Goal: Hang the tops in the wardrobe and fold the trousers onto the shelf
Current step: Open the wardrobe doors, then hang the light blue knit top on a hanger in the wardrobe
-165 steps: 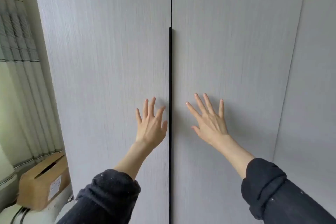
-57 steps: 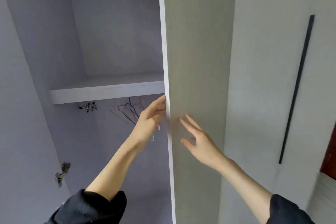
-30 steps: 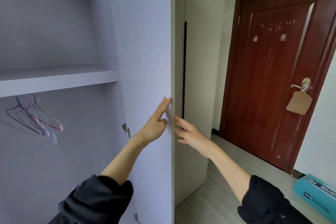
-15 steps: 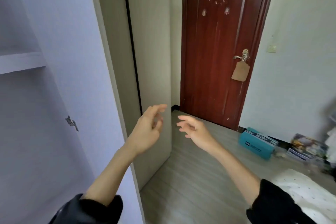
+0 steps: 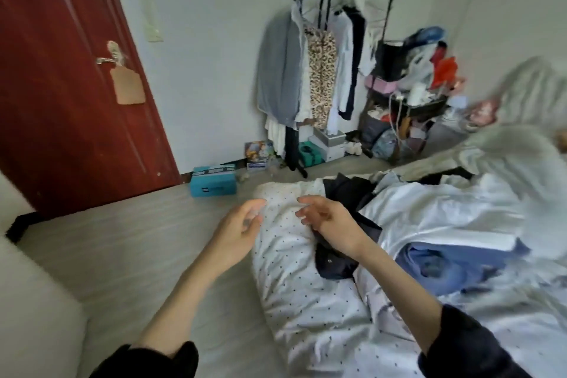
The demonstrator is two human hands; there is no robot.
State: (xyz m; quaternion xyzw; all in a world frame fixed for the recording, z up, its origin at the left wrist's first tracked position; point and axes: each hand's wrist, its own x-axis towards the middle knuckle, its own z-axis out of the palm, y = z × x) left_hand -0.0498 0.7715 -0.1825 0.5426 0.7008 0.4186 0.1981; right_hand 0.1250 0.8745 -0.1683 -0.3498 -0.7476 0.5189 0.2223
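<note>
No writing can be read: the print on the teal box [image 5: 213, 183] by the wall is too blurred, and the tan tag [image 5: 127, 86] on the dark red door [image 5: 61, 86] looks blank. Both hands reach out empty with fingers loosely spread, the left hand [image 5: 237, 228] over the pale wood floor [image 5: 122, 242], the right hand [image 5: 329, 222] above a dark garment [image 5: 336, 262]. That garment lies with a white top [image 5: 435, 218] and blue clothing [image 5: 445, 264] (all rumpled) on the dotted bedding [image 5: 294, 285]. A loaded clothes rack [image 5: 325, 64] stands against the white wall.
</note>
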